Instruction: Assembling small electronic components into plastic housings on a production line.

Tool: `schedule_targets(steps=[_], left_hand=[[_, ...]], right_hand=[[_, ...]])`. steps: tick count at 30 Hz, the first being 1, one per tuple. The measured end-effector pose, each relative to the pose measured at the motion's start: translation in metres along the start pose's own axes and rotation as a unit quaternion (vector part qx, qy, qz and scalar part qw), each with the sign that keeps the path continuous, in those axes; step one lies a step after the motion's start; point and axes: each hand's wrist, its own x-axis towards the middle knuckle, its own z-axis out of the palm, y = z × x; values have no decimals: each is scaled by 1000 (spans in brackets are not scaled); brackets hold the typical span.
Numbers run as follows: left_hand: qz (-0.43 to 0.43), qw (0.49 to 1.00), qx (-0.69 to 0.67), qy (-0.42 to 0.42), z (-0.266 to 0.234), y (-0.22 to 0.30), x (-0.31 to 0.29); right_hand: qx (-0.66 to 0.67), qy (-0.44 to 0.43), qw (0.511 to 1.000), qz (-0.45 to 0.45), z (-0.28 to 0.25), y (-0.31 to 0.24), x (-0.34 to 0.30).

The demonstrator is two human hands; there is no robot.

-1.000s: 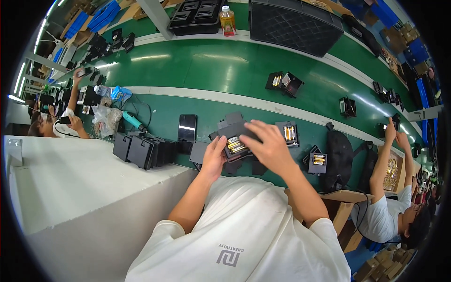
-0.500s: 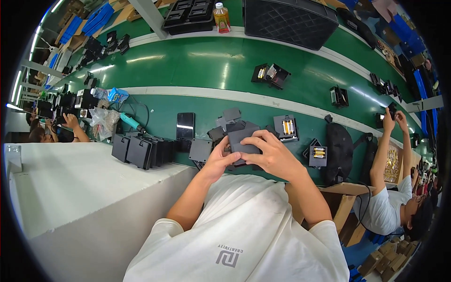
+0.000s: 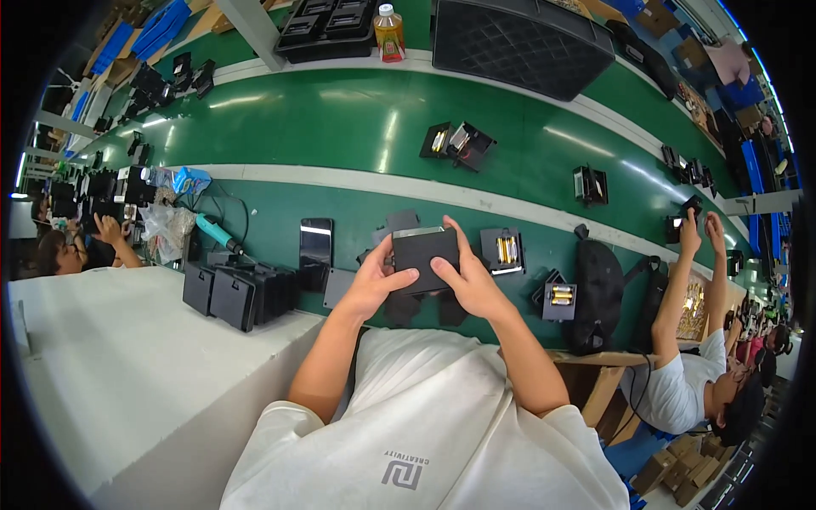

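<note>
Both my hands hold a small black box (image 3: 425,255) in front of my chest, above the near edge of the green bench (image 3: 357,127). My left hand (image 3: 380,278) grips its left side with the thumb across the front. My right hand (image 3: 466,276) wraps the right side, fingers over the top edge. The box is closed and its dark face is turned toward me. Flat black cardboard pieces (image 3: 399,223) lie on the bench just behind it.
A row of closed black boxes (image 3: 242,293) and a dark phone (image 3: 315,243) stand to my left. Open boxes holding gold parts (image 3: 503,251) (image 3: 558,297) lie to my right, beside a black bag (image 3: 599,289). Other people work at both sides. A black crate (image 3: 518,38) sits far back.
The box showed gold parts inside a second ago; now it is shut, and both hands have brought it closer and squared it up toward me.
</note>
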Motion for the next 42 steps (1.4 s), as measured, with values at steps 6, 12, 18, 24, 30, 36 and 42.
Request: schedule_targets(steps=[6, 12, 18, 24, 30, 36, 42], left_hand=[[45, 979, 56, 193, -69, 10, 103], [59, 943, 88, 315, -134, 1, 195], [120, 796, 450, 386, -165, 0, 215], [282, 649, 614, 350, -110, 7, 212], [106, 919, 264, 274, -59, -31, 224], [86, 972, -157, 150, -32, -25, 180], [120, 978, -143, 89, -11, -15, 111]], right_hand=[[-324, 193, 913, -156, -62, 34, 165], [-703, 90, 689, -152, -59, 22, 261], [-462, 67, 877, -110, -75, 30, 258], [-407, 208, 863, -215, -88, 60, 247], [-378, 176, 888, -195, -76, 58, 251], [-215, 203, 929, -221, -30, 30, 187], [131, 186, 950, -216, -15, 19, 113]])
